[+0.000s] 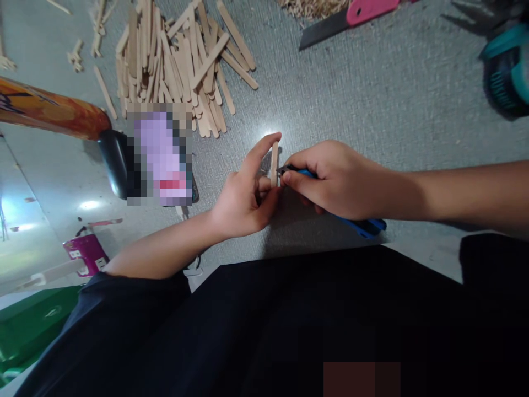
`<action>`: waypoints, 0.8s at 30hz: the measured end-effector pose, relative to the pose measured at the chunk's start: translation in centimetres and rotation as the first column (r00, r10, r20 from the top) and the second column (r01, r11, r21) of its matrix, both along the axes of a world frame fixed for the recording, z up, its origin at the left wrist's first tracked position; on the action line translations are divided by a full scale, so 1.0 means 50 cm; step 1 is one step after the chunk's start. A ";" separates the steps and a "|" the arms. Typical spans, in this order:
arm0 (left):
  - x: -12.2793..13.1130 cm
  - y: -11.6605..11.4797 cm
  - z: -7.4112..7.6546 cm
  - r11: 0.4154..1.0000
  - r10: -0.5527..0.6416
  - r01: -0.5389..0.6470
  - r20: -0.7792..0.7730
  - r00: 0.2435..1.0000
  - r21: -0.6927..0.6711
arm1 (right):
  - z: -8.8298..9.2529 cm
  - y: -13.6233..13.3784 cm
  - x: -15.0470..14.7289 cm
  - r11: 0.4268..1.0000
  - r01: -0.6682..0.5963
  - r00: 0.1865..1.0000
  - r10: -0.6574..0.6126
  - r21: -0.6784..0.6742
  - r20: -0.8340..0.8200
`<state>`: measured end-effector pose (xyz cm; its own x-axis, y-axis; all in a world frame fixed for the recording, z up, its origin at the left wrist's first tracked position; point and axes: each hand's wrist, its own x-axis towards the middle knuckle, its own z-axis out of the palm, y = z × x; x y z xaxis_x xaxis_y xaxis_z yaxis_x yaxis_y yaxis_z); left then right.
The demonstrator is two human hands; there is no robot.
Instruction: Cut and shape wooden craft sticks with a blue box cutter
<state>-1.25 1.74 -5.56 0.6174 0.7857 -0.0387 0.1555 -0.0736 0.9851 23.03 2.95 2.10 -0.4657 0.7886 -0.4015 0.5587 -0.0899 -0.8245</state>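
Observation:
My left hand point(239, 207) pinches a short wooden craft stick point(274, 160) upright in the view, between the stretched index finger at its far end and the thumb at its near end. My right hand point(336, 179) is wrapped round a blue utility knife point(366, 227). The knife's dark tip reaches the right side of the stick; whether it cuts into the wood is too small to tell. Most of the handle is hidden by the right palm, with its rear end showing below the wrist. Both hands are low over the grey table point(372, 110).
A heap of craft sticks point(177, 55) lies at the far left of my hands. Nearer are a pixelated purple object point(163, 154), a black rounded object point(114, 165) and an orange cylinder point(53, 107). A pink-handled saw point(347, 19) and a teal-black tool point(506, 71) lie at the far right.

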 end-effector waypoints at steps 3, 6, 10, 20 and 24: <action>-0.008 0.004 -0.007 0.998 -0.041 0.041 -0.009 0.999 0.037 | -0.002 -0.001 0.002 0.999 0.005 1.000 -0.004 -0.033 0.017; -0.015 0.007 -0.006 0.995 -0.072 0.074 -0.041 0.997 0.067 | -0.003 -0.005 0.004 0.992 0.020 1.000 -0.019 -0.125 0.008; -0.017 0.008 -0.006 0.988 -0.114 0.119 -0.058 0.992 0.097 | -0.004 -0.011 0.006 0.967 0.043 0.999 -0.049 -0.251 -0.018; -0.020 0.011 -0.010 0.991 -0.102 0.106 -0.055 0.993 0.081 | -0.007 -0.005 0.008 0.963 0.004 0.997 -0.025 -0.271 -0.073; -0.023 0.012 -0.023 0.995 -0.087 0.088 -0.014 0.996 0.043 | -0.007 0.005 0.009 0.957 -0.021 0.989 -0.022 -0.290 -0.144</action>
<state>-2.39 2.32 -6.69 0.6836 0.7297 -0.0137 0.1581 -0.1298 0.9789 23.50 3.20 1.75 -0.5353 0.6480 -0.5418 0.4359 -0.3375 -0.8343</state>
